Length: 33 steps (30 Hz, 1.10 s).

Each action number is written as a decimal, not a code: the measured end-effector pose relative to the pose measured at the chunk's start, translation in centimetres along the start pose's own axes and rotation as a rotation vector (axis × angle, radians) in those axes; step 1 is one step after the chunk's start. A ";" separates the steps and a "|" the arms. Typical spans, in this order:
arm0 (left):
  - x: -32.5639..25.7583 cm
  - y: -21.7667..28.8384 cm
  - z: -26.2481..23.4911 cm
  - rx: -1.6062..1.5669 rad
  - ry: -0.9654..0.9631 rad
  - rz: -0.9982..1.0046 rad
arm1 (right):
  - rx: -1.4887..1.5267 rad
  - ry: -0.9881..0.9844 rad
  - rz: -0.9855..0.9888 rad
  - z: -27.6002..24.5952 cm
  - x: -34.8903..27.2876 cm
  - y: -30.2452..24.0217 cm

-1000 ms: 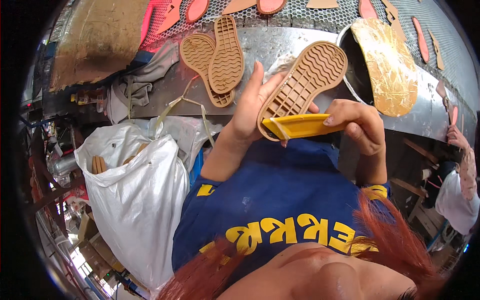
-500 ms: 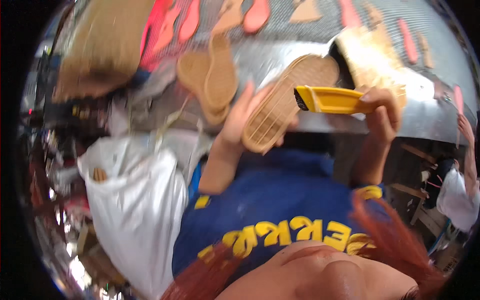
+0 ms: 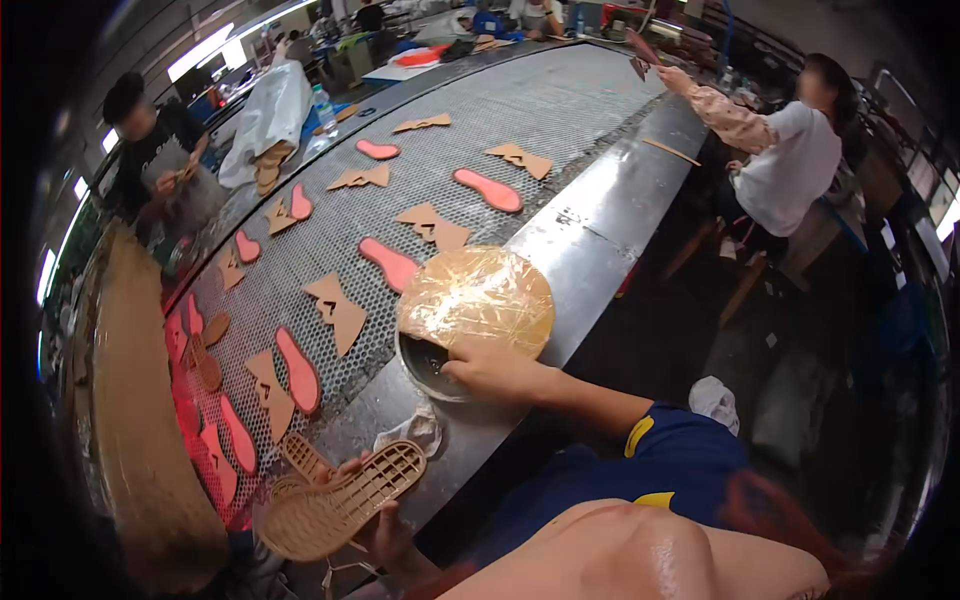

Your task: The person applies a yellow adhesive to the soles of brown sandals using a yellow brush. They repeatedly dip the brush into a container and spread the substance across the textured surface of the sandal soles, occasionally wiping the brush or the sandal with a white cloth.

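Note:
My left hand (image 3: pixel 388 540) grips a tan shoe sole (image 3: pixel 345 500), tilted, with its grid of ribs showing. Behind it, another tan sole (image 3: pixel 305 457) lies on the table edge. My right hand (image 3: pixel 497 372) is closed at the open side of a round pot (image 3: pixel 425 385). The yellow-handled brush seen in it half a second ago is now hidden by the hand and the pot wall. A shiny, clear-wrapped tan cover (image 3: pixel 478 300) lies over most of the pot's mouth. A crumpled whitish cloth (image 3: pixel 412 432) rests beside the pot.
Pink insoles (image 3: pixel 297 370) and tan cut-out pieces (image 3: pixel 337 314) lie in rows on the mesh belt (image 3: pixel 560 110), bordered by a metal ledge (image 3: pixel 585 225). A big brown-wrapped block (image 3: pixel 145 420) stands left. One person (image 3: pixel 790 150) reaches over at right; another (image 3: pixel 165 150) works at left.
My right hand has gone from holding the yellow-handled brush over the sole to the pot's opening. My left hand still holds the sole, now lower left in view. The view has swung toward the belt.

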<state>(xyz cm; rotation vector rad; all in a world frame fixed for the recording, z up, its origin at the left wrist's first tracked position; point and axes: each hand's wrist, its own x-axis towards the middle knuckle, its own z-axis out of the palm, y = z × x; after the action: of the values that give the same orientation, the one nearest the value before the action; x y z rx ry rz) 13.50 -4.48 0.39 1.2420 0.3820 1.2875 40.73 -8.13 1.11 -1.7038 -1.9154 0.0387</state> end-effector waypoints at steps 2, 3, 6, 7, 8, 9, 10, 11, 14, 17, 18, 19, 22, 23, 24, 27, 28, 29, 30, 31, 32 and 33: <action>-0.9 1.1 -0.3 0.155 0.006 -0.075 | -0.048 -0.074 0.015 1.2 -0.1 0.4; -0.8 1.4 -0.5 0.320 -0.098 -0.067 | -0.071 -0.110 0.024 1.4 -0.3 0.6; 0.4 2.7 -2.9 0.985 -0.601 0.099 | 0.130 -0.165 0.049 0.0 -0.4 -0.7; 0.6 3.1 -2.9 1.140 -0.692 0.124 | 0.199 -0.120 0.072 -0.3 -0.4 -1.1; 0.8 3.6 -2.8 1.288 -0.787 0.162 | 0.268 -0.074 0.096 -0.5 -0.5 -1.4; 0.8 3.9 -2.3 1.352 -0.765 0.151 | 0.337 -0.028 0.121 -0.5 -0.6 -1.5; 0.9 4.4 -1.6 1.417 -0.742 0.139 | 0.380 0.002 0.131 -0.3 -0.6 -1.2; 1.1 4.5 -1.2 1.389 -0.701 0.128 | 0.423 0.031 0.143 0.1 -0.6 -0.6; 1.1 4.2 -0.8 1.153 -0.512 0.099 | 0.518 0.093 0.172 -0.2 -0.4 0.0; -0.4 3.3 -0.8 0.891 -0.191 0.084 | 0.672 0.170 0.183 0.8 -0.2 1.0; -0.7 2.3 -0.5 0.740 -0.046 0.134 | 0.765 0.171 0.200 1.1 0.1 1.1; -1.3 1.2 -0.5 0.590 0.071 0.205 | 0.867 0.154 0.229 1.9 0.0 0.8; -1.1 -1.3 -0.2 0.362 0.191 0.372 | 1.296 0.228 0.428 2.7 -0.2 0.7; -1.0 -2.1 0.0 0.318 0.185 0.394 | 1.220 0.271 0.526 2.1 -0.8 0.7; -0.9 -2.2 0.3 0.292 0.155 0.395 | 1.344 0.379 0.482 1.7 -1.0 -0.1; -0.5 -1.5 0.9 0.189 0.094 0.328 | 1.450 0.573 0.165 1.5 -0.8 -2.2; -0.6 -1.1 0.9 0.206 0.091 0.330 | 1.436 0.601 0.093 1.6 -0.7 -3.2; -0.6 -0.6 1.1 0.214 0.089 0.331 | 1.312 0.590 0.053 1.9 -0.6 -3.9; -0.9 -0.2 1.1 0.218 0.080 0.330 | 1.183 0.585 0.012 2.2 -0.6 -4.4; -0.8 0.0 1.5 0.216 0.088 0.330 | 1.041 0.588 -0.027 1.7 -0.4 -4.7; -0.7 -0.1 1.6 0.206 0.083 0.330 | 0.955 0.561 -0.027 1.5 -0.4 -5.5; -0.7 -0.1 1.6 0.196 0.076 0.330 | 0.864 0.530 -0.083 0.9 -0.2 -6.6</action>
<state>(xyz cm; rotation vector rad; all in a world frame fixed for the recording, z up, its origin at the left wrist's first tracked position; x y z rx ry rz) 14.62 -5.78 0.57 1.4674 0.3745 1.6112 34.39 -9.22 2.86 -0.9237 -1.2784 0.3035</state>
